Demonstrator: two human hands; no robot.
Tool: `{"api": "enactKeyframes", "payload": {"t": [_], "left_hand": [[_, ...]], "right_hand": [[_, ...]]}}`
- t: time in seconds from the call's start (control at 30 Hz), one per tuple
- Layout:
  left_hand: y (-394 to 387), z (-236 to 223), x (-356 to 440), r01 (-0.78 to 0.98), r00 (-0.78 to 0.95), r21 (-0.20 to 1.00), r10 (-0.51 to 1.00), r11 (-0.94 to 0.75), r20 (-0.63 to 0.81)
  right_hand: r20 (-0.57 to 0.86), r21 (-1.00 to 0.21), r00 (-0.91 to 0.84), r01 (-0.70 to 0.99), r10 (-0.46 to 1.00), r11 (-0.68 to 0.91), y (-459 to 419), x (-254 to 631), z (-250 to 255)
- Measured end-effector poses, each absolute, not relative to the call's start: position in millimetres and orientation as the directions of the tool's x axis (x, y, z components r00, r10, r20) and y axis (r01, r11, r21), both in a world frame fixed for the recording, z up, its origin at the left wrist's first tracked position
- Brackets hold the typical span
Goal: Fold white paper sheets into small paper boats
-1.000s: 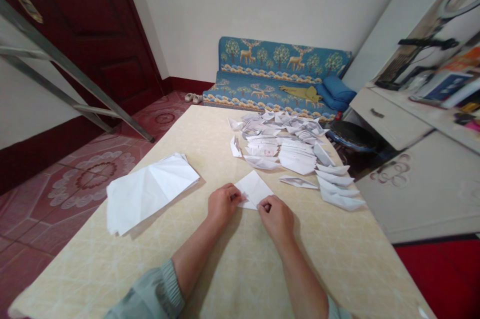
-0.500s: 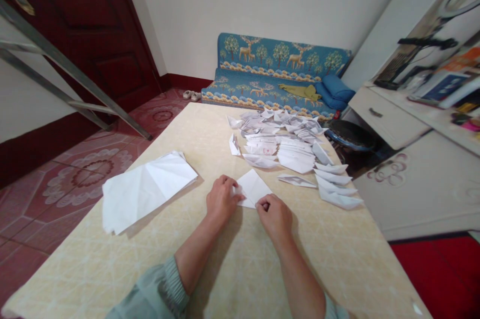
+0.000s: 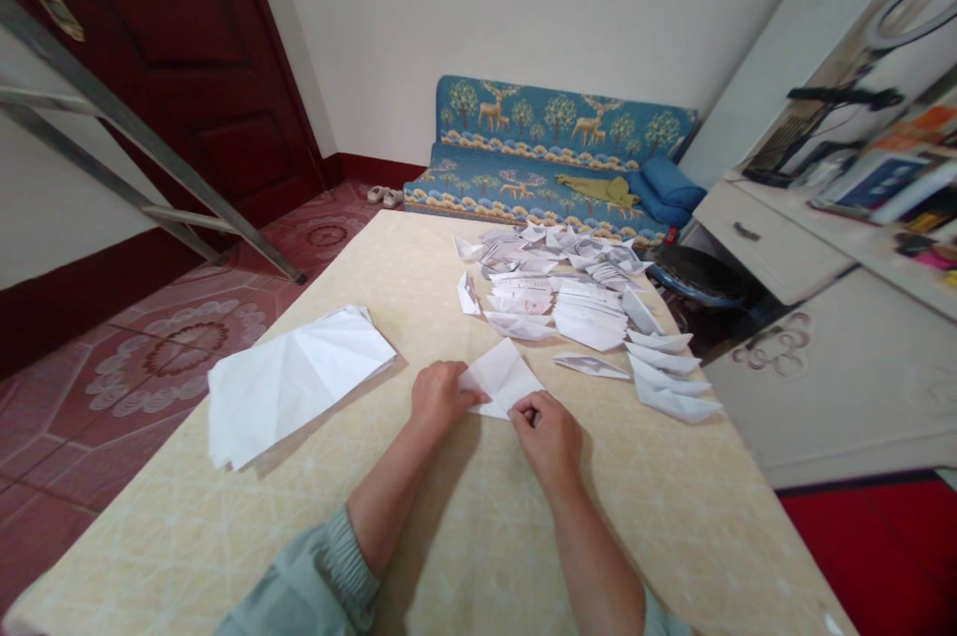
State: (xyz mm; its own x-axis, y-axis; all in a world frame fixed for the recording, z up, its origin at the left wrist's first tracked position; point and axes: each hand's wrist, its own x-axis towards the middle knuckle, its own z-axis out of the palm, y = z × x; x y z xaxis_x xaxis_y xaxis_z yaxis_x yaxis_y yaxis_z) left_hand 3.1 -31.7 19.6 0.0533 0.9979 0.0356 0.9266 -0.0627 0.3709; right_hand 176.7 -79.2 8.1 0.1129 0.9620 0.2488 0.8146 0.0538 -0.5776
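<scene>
Folding the white paper sheet (image 3: 500, 379) at my 12 o'clock, my left hand (image 3: 441, 400) and right hand (image 3: 548, 437) nearly together pinch its near edge, apparently needing a firm crease next.

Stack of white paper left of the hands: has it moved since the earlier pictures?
No. The stack of white paper lies in the same spot relative to the table's far corner; only the head camera's view shifts slightly.

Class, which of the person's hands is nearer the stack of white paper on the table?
Left. The left hand rests to the right of the white paper stack, not touching it; the right hand lies farther right.
</scene>
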Motion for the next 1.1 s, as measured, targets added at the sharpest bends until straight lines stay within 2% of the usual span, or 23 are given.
{"api": "enactKeyframes", "payload": {"t": [0.17, 0.27, 0.37, 0.43, 0.57, 0.7, 0.83, 1.1], "left_hand": [[-32.9, 16.5, -0.1, 0.866, 0.007, 0.499, 0.999, -0.025, 0.038], [-36.1, 13.1, 2.4, 0.759, -0.090, 0.649, 0.995, 0.042, 0.040], [-41.5, 11.3, 11.7, 0.422, -0.169, 0.903, 0.986, 0.082, -0.011], [-46.8, 12.1, 20.9, 0.183, -0.180, 0.980, 0.983, 0.078, -0.045], [-57.7, 16.0, 36.9, -0.027, -0.143, 0.997, 0.987, 0.071, -0.074], [-61.3, 18.1, 40.2, -0.049, -0.013, 0.995, 0.996, 0.091, -0.092], [-59.4, 16.5, 35.7, -0.094, 0.094, 0.988, 0.989, 0.121, -0.112], [-60.4, 13.4, 32.4, -0.153, 0.082, 0.971, 0.981, 0.184, -0.173]], "right_hand": [[0.262, -0.644, 0.126, 0.761, 0.957, 0.076, -77.6, 178.8, 3.2], [0.270, -0.810, 0.259, 0.582, 0.927, 0.073, -73.7, 177.5, 1.0], [0.204, -0.964, 0.388, 0.237, 0.899, 0.117, -70.6, 172.9, 3.9], [0.150, -0.988, 0.328, 0.075, 0.933, 0.133, -70.4, 168.8, 7.9], [0.075, -0.996, 0.180, -0.035, 0.981, 0.083, -72.3, 164.0, 14.5], [0.052, -0.998, 0.250, -0.022, 0.967, 0.060, -73.5, 166.7, 16.6], [0.057, -0.998, 0.246, 0.019, 0.968, 0.054, -74.1, 169.6, 16.7], [0.028, -1.000, 0.178, -0.005, 0.984, 0.029, -73.5, 170.5, 12.5]]}}
